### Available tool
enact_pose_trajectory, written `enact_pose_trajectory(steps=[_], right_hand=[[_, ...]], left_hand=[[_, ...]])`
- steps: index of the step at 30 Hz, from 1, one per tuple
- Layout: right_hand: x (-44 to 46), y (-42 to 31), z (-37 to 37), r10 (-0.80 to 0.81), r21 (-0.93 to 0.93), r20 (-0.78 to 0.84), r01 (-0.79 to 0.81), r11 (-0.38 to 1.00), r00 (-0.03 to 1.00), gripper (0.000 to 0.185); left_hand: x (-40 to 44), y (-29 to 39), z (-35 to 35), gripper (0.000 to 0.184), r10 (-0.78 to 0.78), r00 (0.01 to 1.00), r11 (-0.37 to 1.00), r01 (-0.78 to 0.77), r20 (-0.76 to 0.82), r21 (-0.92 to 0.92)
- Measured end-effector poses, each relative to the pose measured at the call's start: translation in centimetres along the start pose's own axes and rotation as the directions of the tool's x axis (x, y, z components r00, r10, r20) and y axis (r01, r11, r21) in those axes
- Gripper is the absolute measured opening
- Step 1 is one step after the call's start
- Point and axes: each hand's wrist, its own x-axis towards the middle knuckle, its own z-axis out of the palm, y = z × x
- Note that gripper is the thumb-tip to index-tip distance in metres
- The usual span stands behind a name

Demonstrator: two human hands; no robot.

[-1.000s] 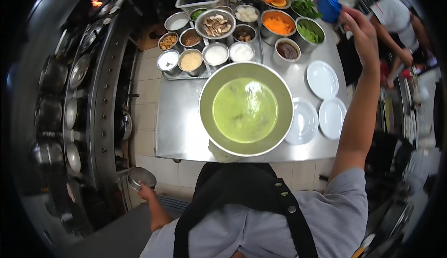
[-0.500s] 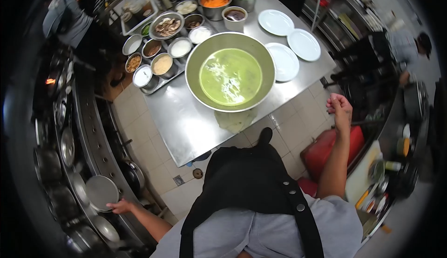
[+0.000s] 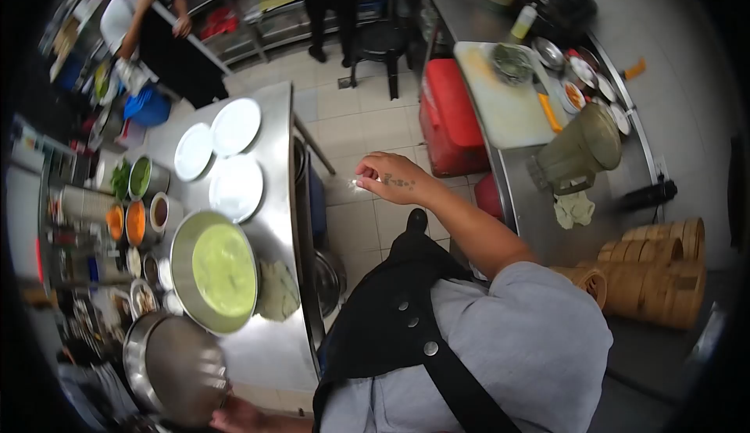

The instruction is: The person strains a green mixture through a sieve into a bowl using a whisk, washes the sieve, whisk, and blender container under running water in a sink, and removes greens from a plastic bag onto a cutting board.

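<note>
My left hand (image 3: 234,415) is at the bottom left, closed on the edge of a round metal pan (image 3: 176,367), which is blurred and hangs beside the table's near end. My right hand (image 3: 384,177) is raised over the floor with its fingers curled; a small whitish glint shows at the fingertips, too small to make out. A large bowl of green liquid (image 3: 225,270) stands on the steel table (image 3: 273,128), with a crumpled cloth (image 3: 277,291) beside it. Beyond the bowl lie white plates (image 3: 236,188).
Small containers, one with shredded orange food (image 3: 136,223), line the table's left side. On the right counter are a cutting board (image 3: 500,105), a knife (image 3: 548,111), a blender jug (image 3: 582,152) and bamboo steamers (image 3: 656,285). A red bin (image 3: 449,121) stands below. Two people are farther back.
The view has swung right, bringing the counter and steamers in. The pan in my left hand, earlier over the stove side, now appears beside the table. My right hand is lower than at first.
</note>
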Motion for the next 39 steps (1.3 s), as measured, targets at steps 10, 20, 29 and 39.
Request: enact_pose_trajectory(steps=[10, 20, 29, 39], right_hand=[[-8.5, 9.9, -14.0, 0.244, -0.030, -0.536, -0.307, 0.951, 0.808, 0.023], [-15.9, 11.0, -23.1, 0.057, 0.028, -0.993, -0.260, 0.965, 0.106, 0.006], [-23.9, 10.0, -21.3, -0.086, 0.216, -0.856, -0.504, 0.836, -0.510, 0.033], [-31.4, 19.6, -13.8, 0.709, 0.746, -0.593, 0.073, 0.662, -0.381, 0.061]], left_hand=[[3.0, -20.3, 29.3, 0.024, -0.539, 0.750, 0.609, 0.033, 0.383, 0.793], [4.2, -35.8, 41.5, 0.028, -0.690, 0.553, 0.500, -0.101, 0.467, 0.860], [6.6, -46.9, 48.0, 0.044, -0.891, 0.445, 0.388, 0.644, 0.089, 0.659], [5.0, -54.1, 55.4, 0.041, -0.871, 0.489, 0.319, 0.495, 0.044, 0.808]])
